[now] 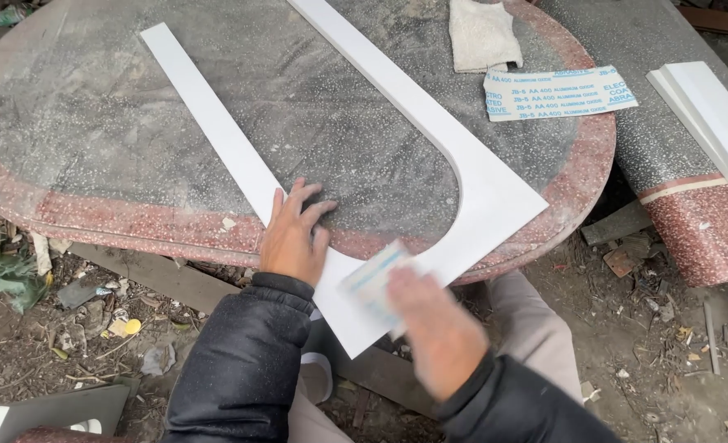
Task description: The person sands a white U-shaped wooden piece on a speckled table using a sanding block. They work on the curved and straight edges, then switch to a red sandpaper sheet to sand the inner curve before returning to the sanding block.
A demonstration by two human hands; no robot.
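Note:
A white V-shaped panel (479,176) with a curved inner edge lies flat on a speckled stone tabletop (134,131); its pointed end hangs over the near rim. My left hand (292,234) presses flat on the panel's left arm and the stone beside it, fingers spread. My right hand (434,328), blurred by motion, holds a folded piece of sandpaper (374,277) against the panel's near corner. Both arms wear dark jacket sleeves.
A sandpaper sheet (557,93), its printed back up, and a white cloth (480,34) lie at the table's far right. Stacked white strips (709,123) rest on a second stone slab (676,172) at right. Rubble and scraps cover the dirt ground (68,328).

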